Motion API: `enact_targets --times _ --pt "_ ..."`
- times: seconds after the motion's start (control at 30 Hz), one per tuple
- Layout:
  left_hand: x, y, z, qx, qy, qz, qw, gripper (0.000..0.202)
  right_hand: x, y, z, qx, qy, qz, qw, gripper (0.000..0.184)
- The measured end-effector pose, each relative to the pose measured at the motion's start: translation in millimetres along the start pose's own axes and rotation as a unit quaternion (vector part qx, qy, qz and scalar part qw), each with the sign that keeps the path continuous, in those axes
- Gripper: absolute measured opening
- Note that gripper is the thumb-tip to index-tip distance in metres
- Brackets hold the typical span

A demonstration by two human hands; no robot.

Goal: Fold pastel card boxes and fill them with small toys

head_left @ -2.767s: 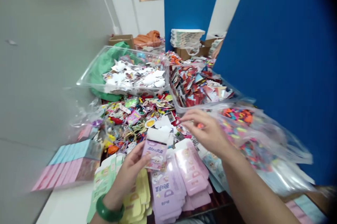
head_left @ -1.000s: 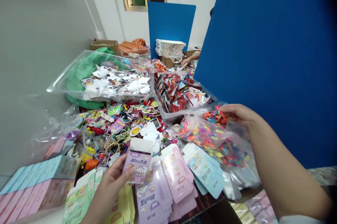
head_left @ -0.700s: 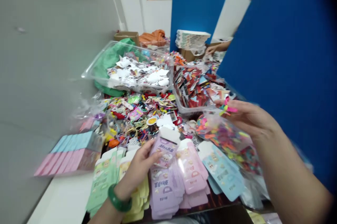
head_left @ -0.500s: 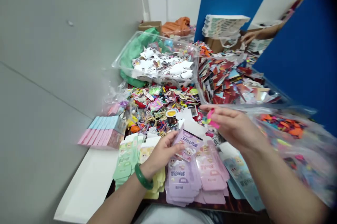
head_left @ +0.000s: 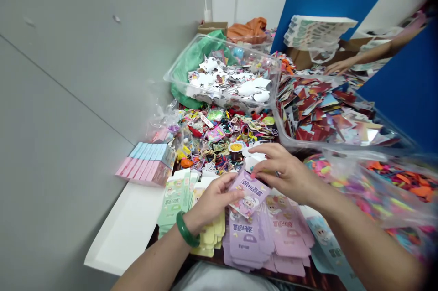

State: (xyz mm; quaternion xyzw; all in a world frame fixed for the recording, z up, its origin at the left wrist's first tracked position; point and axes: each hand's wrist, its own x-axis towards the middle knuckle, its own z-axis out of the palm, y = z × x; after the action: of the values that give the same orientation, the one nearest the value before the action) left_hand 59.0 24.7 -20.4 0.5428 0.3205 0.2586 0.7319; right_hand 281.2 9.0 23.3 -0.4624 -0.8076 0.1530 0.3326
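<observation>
Left hand (head_left: 212,202) grips a lilac paper box (head_left: 248,194) flat between fingers and thumb, over stacked flat boxes (head_left: 244,238); right hand (head_left: 287,174) pinches its white flap with curled fingers (head_left: 268,156), near heaped trinkets (head_left: 219,145).

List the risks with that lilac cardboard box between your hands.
The flat lilac printed cardboard box is pinched between the left hand and right hand, so it might crease. Its white flap sits close to the heap of small colourful trinkets, which could snag or scatter. If dropped, it may get lost among the stacked lilac flat boxes.
</observation>
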Motion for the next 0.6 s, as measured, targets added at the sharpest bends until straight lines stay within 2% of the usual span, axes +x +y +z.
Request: enact_targets --times 0.13,0.23,0.37,0.47,0.6 --pt "-1 1 -1.2 0.026 0.008 0.025 0.999 0.044 3 3 5 -0.024 -0.009 -0.004 1.000 0.020" --pt "-3 2 -0.3 0.000 0.023 0.012 1.000 0.044 3 6 7 0.010 -0.015 -0.003 1.000 0.017" --pt "-4 2 1.1 -0.062 0.035 -0.011 0.997 0.046 2 10 5 0.076 -0.011 0.053 0.996 0.013" --pt "-4 2 0.3 -0.073 0.036 -0.020 0.997 0.048 0 10 0 0.081 -0.018 0.103 0.991 0.019" --pt "-5 3 -2.2 -0.067 0.027 -0.011 0.997 0.046 0 7 -5 0.054 -0.047 0.094 0.993 0.011"
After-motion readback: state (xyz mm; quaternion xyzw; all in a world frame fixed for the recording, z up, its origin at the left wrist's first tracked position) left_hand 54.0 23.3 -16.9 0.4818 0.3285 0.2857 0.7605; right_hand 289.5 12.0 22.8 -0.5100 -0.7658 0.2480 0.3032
